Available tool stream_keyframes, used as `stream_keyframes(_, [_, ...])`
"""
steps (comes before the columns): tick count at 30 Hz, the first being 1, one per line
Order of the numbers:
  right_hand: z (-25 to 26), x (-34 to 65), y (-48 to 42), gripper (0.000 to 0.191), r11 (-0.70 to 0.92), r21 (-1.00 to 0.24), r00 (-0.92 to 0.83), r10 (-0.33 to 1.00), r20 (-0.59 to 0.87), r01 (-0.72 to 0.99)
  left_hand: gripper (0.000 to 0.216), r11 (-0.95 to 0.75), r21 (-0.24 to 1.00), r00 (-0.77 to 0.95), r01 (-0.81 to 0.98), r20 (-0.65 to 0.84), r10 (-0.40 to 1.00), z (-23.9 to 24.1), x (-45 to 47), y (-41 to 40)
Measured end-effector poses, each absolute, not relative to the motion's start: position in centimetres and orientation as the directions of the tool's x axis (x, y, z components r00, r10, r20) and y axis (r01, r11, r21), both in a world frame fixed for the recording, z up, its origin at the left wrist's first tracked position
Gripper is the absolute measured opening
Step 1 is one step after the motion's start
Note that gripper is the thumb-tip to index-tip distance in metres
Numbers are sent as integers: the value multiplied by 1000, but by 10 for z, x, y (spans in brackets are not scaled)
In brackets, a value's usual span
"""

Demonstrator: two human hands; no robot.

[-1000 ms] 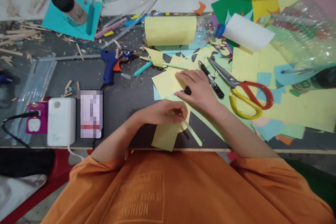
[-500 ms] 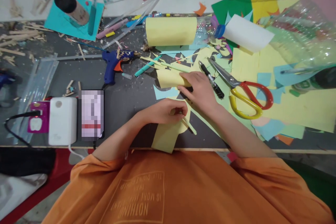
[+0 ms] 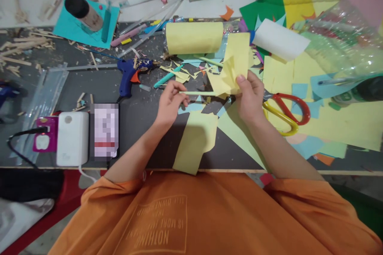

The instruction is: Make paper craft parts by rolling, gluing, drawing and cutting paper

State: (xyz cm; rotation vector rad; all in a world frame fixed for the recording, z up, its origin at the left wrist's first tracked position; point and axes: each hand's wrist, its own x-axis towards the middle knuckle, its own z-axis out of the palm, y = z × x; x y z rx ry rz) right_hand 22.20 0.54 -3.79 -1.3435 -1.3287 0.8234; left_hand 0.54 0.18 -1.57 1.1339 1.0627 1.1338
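My left hand (image 3: 172, 103) pinches one end of a thin pale green paper stick (image 3: 199, 93). My right hand (image 3: 251, 95) grips a creased yellow paper piece (image 3: 237, 53) above the table, thumb on top. The stick's other end meets the lower edge of that piece; whether they are joined I cannot tell. Below my hands a second yellow paper piece (image 3: 194, 139) lies flat, reaching the table's front edge. Just right of my right hand lie scissors (image 3: 295, 105) with red and yellow handles, their blades mostly hidden behind it.
A blue glue gun (image 3: 128, 73) lies to the left, near a phone (image 3: 104, 131) and a white power bank (image 3: 72, 138). Behind my hands rests a bottle wrapped in yellow paper (image 3: 194, 38). Paper scraps cover the right side; wood sticks (image 3: 25, 44) lie at far left.
My right hand has lifted the yellow paper piece off the table and moved right. The left hand has brought the paper stick up and forward to it, leaving the lower paper uncovered.
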Motion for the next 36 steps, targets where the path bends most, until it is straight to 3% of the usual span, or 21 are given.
stream_keyframes(3, [-33, 216, 0, 40, 45, -984, 69, 996, 57, 170, 22, 35, 971, -19, -238, -41, 999, -16, 2, 7])
stream_keyframes(9, [-18, 209, -7, 31, -141, -987, -173, 973, -152, 72, 16, 15, 962, -169, -272, -64, 984, -15, 1, 6])
stream_keyframes(16, [-16, 205, -6, 35, -316, -944, -220, 931, -290, -92, 17, -6, 971, -267, -238, -59, 962, -20, -4, 11])
stream_keyframes(21, [-10, 203, -6, 51, -301, -949, -194, 941, -278, -99, 21, 13, 977, -277, -213, -73, 958, -13, 1, 8])
stream_keyframes(27, [-5, 201, -6, 64, -269, -963, -84, 960, -267, -20, 38, -67, 969, -208, -237, 17, 978, -10, 4, 4])
stream_keyframes(32, [5, 200, -10, 69, -257, -961, -158, 949, -272, 106, 44, -10, 991, 16, -133, 12, 1000, -9, 10, -4])
stream_keyframes(36, [7, 200, -14, 71, -171, -970, -212, 955, -206, 171, 48, -11, 995, 14, -98, 12, 1000, -14, 9, -2])
